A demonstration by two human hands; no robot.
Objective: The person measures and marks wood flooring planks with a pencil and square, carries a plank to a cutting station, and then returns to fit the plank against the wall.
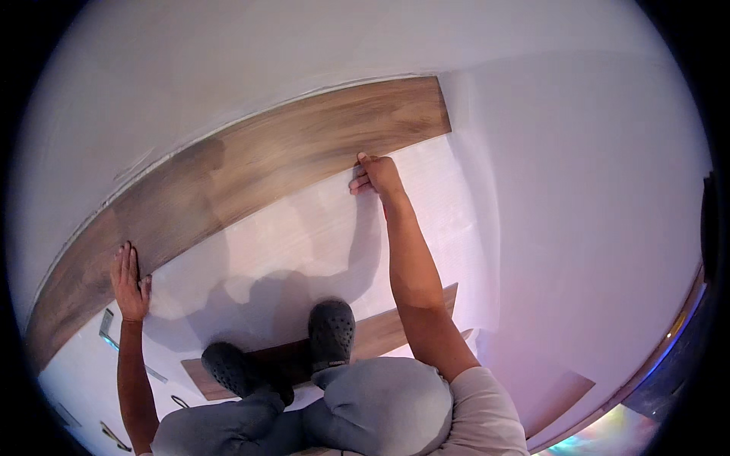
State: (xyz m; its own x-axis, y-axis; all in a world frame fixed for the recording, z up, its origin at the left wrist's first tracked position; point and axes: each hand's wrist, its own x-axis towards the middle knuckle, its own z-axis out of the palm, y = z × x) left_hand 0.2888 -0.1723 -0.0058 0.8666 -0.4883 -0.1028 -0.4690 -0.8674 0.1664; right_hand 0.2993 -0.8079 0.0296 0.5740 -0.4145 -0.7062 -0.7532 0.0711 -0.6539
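A long wood-look floor plank (251,163) lies along the base of a pale wall, over a white underlay sheet (426,197). On the plank's near edge, toward its left end, my left hand (131,285) rests flat with fingers stretched out. My right hand (378,176) is at the same edge, right of the middle. One fingertip touches the plank there, while the other fingers are apart from it, over the white sheet. Neither hand is wrapped round anything.
My grey clogs (332,334) stand close behind, by another wood-look plank (380,334). A further board (563,403) lies at the lower right. Near my left forearm is a small metallic-edged tool (106,323). The pale wall (593,190) rises on the right.
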